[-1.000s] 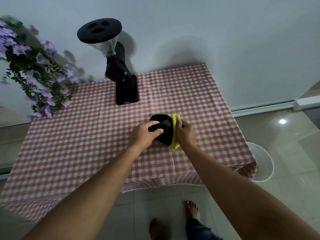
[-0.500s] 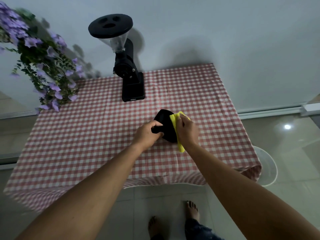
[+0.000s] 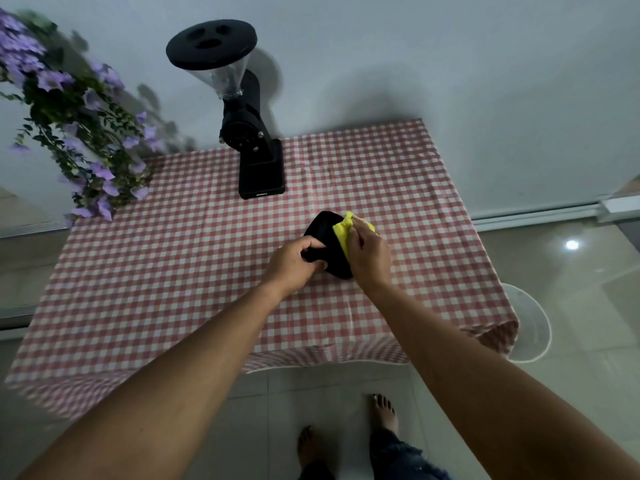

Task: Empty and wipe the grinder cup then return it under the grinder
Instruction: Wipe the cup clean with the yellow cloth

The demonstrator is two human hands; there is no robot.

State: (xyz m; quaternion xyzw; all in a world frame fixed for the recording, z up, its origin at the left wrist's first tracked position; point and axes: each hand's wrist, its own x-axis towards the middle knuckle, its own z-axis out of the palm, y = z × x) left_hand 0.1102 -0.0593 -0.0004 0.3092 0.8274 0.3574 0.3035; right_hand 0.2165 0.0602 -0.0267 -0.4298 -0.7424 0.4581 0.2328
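wipe step in hand — black grinder cup [image 3: 322, 233] is gripped mid-frame over the checked table [image 3: 173, 271], left hand [image 3: 294, 263] clamped round its near side, right hand [image 3: 369, 252] pinching a yellow cloth [image 3: 341, 230] pressed at the cup's rim. next, judged: cloth to be dropped, cup carried up-frame onto the grinder [image 3: 249, 140] base at upper centre. open cloth lies between — right table edge is close, white bin [image 3: 530, 323] below it.
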